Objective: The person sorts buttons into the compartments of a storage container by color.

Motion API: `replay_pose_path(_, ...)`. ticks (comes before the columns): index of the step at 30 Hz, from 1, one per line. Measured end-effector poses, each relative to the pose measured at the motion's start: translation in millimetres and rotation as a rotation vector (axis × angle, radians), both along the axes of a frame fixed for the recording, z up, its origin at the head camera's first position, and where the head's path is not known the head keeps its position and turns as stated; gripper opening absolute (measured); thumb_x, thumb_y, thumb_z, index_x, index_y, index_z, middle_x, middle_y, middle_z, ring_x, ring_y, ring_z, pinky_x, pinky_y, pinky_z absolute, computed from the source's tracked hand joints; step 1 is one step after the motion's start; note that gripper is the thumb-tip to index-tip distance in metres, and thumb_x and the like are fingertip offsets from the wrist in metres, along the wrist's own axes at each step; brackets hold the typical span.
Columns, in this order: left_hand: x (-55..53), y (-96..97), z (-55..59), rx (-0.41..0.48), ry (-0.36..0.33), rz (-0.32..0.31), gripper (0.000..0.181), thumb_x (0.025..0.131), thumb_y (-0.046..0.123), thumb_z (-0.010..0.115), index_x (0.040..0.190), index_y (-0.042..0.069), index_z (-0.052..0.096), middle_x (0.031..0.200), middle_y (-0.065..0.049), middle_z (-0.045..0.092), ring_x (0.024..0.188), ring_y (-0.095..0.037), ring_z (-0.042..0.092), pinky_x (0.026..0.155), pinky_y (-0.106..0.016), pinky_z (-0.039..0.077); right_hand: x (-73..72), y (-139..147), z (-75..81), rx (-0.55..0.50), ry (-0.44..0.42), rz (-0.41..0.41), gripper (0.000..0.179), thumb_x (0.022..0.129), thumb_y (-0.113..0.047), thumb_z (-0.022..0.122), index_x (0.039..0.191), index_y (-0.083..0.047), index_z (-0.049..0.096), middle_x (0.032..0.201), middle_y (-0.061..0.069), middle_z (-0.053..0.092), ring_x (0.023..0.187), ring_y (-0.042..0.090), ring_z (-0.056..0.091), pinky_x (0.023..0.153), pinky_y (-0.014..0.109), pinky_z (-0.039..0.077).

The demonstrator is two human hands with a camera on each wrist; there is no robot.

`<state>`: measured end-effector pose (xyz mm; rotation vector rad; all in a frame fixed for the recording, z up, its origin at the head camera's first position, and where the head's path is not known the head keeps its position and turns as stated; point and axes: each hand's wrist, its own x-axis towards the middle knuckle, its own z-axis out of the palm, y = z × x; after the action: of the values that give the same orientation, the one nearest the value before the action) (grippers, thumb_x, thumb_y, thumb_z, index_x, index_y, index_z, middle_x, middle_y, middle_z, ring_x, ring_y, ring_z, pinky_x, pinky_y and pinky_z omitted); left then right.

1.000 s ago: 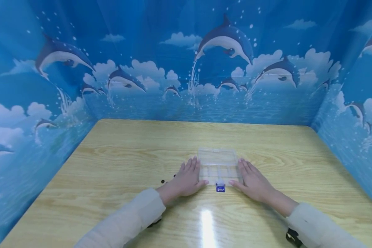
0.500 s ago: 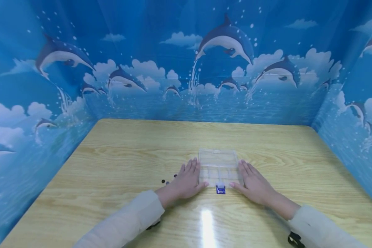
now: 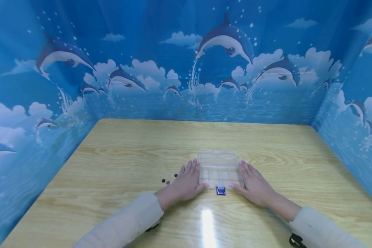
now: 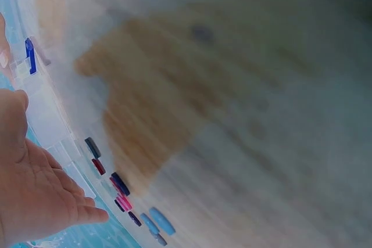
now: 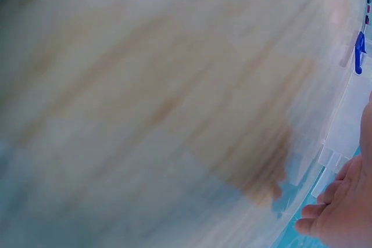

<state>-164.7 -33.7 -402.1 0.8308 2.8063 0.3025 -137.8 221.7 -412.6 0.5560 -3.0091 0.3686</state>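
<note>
A clear plastic compartment box point(image 3: 218, 158) lies on the table with its lid folded back, a blue latch point(image 3: 220, 190) at its near edge. My left hand point(image 3: 186, 182) rests along the box's left side, fingers straight, thumb at the near left corner. Along the right side lies my right hand point(image 3: 256, 184), its fingers straight too and its thumb near the front edge. Several small round button-like pieces point(image 3: 168, 182) lie left of the left hand. In the left wrist view these pieces point(image 4: 161, 220) show dark, red, pink and blue colours; the left hand partly hides them in the head view.
The wood-grain table point(image 3: 127, 144) extends around the box on all sides. A blue curtain point(image 3: 173, 103) printed with dolphins stands behind it and at both sides. Light glares off the table point(image 3: 207, 227) in front of the box.
The box and both hands have shifted very slightly toward the person. The small round pieces beside the left hand show a little more. Both hands keep their pose.
</note>
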Motion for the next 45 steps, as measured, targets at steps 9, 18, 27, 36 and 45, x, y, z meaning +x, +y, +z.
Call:
replay_pose_path(9, -0.2, -0.8, -4.8, -0.006, 0.015, 0.003, 0.078, 0.095, 0.053, 0.032, 0.146, -0.002, 0.012, 0.154, -0.021, 0.006, 0.143, -0.035, 0.009, 0.115, -0.047, 0.012, 1.5, -1.7, -1.5, -0.004, -0.001, -0.004, 0.080, 0.092, -0.047, 0.048, 0.138, 0.014, 0.024, 0.145, 0.032, 0.024, 0.134, 0.046, 0.026, 0.109, 0.055, 0.024)
replay_pose_path(18, 2.1, -1.0, -6.0, -0.015, 0.030, 0.000, 0.078, 0.095, 0.054, 0.032, 0.146, -0.003, 0.013, 0.153, -0.022, 0.008, 0.142, -0.036, 0.011, 0.115, -0.047, 0.014, 4.3, -1.6, -2.9, -0.018, 0.005, -0.001, 0.081, 0.092, -0.048, 0.048, 0.138, 0.014, 0.024, 0.145, 0.032, 0.024, 0.134, 0.046, 0.026, 0.109, 0.055, 0.023)
replay_pose_path(27, 6.4, -1.9, -5.1, -0.018, 0.036, 0.003, 0.078, 0.095, 0.053, 0.032, 0.145, -0.003, 0.014, 0.153, -0.022, 0.009, 0.142, -0.036, 0.012, 0.114, -0.047, 0.016, 8.4, -2.6, 3.8, 0.019, 0.021, 0.008, 0.083, 0.091, -0.050, 0.048, 0.138, 0.014, 0.026, 0.145, 0.031, 0.025, 0.134, 0.047, 0.026, 0.109, 0.054, 0.024)
replay_pose_path(36, 6.7, -1.6, -7.2, 0.001, 0.038, 0.006, 0.078, 0.095, 0.054, 0.034, 0.145, -0.003, 0.016, 0.153, -0.022, 0.011, 0.142, -0.035, 0.013, 0.114, -0.048, 0.018, 3.2, -3.1, 2.7, 0.055, 0.020, 0.016, 0.093, 0.085, -0.057, 0.052, 0.140, 0.012, 0.022, 0.147, 0.031, 0.021, 0.135, 0.046, 0.023, 0.110, 0.053, 0.023)
replay_pose_path(45, 7.0, -1.2, -5.9, -0.004, 0.033, 0.011, 0.078, 0.095, 0.054, 0.034, 0.146, -0.003, 0.015, 0.153, -0.021, 0.010, 0.142, -0.035, 0.013, 0.114, -0.047, 0.017, -8.2, -0.2, 2.2, 0.094, 0.053, 0.071, 0.104, 0.079, -0.063, 0.056, 0.139, 0.014, 0.022, 0.147, 0.032, 0.019, 0.136, 0.045, 0.023, 0.109, 0.053, 0.024)
